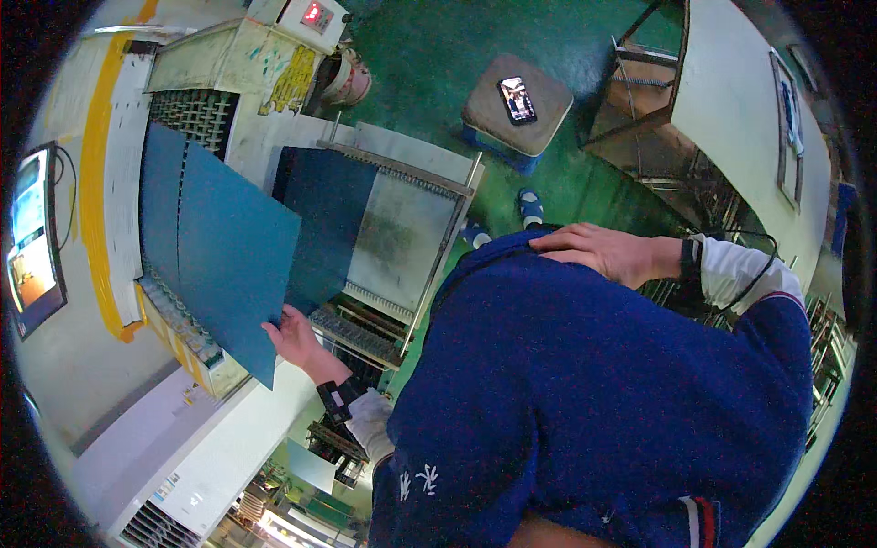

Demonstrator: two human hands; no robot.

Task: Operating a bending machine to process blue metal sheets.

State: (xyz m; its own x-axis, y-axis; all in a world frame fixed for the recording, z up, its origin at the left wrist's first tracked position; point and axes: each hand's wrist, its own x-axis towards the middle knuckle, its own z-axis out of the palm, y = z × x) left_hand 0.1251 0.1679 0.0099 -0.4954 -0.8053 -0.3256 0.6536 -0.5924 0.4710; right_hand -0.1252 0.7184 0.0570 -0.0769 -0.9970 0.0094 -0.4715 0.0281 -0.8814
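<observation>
- The blue panel (233, 260) lies over the roller bed (174, 310) of the machine, below its slotted opening (194, 117); its bottom corner juts past the bed's lower right corner.
- The left hand (300, 340) is the nearer one, at the lower part of the panel's right edge. The panel stretches from these fingers up and to the left.
- That right edge looks like the longest side in this view, running from the upper right corner down to the bottom corner, roughly across the line of the left forearm.
- The left thumb and fingers are a little apart at the edge, fingertips over the panel's face; the fisheye view hides the panel's back, so I cannot tell whether they are clamped on it.
- A second panel (161, 205) lies toward the bed's left edge, a thin dark gap between the two.
- The rack (437, 205) stands just right of the panel, a dark blue sheet (333, 205) along its left side.
- The right hand (607, 256) is well apart, flat on the blue clothing (585, 365), fingers extended and holding nothing visible.
</observation>
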